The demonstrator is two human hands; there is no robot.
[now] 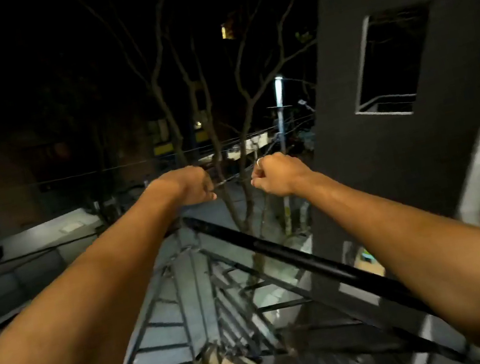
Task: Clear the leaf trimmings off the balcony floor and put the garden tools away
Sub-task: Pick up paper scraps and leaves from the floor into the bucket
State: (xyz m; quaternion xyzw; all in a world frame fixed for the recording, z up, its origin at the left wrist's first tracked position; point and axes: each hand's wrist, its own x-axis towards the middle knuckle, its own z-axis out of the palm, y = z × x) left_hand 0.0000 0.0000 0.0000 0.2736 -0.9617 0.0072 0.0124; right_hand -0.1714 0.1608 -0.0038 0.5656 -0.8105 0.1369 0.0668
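Leaf trimmings cannot be seen inside curled fingers point(209, 191).

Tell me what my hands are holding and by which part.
Cannot tell. The left hand and right hand are curled out past the railing, and anything inside them is hidden.

Night scene, mostly dark; street lamp point(280, 91) glares; edges warped, soft blur throughout.

Reaching both bare forearms from the lower corners up toward mid-frame, straight and converging. Curling left hand point(197, 184) and right hand point(276, 175) into fists, backs upward, level, near but apart. Grip contents not discernible.
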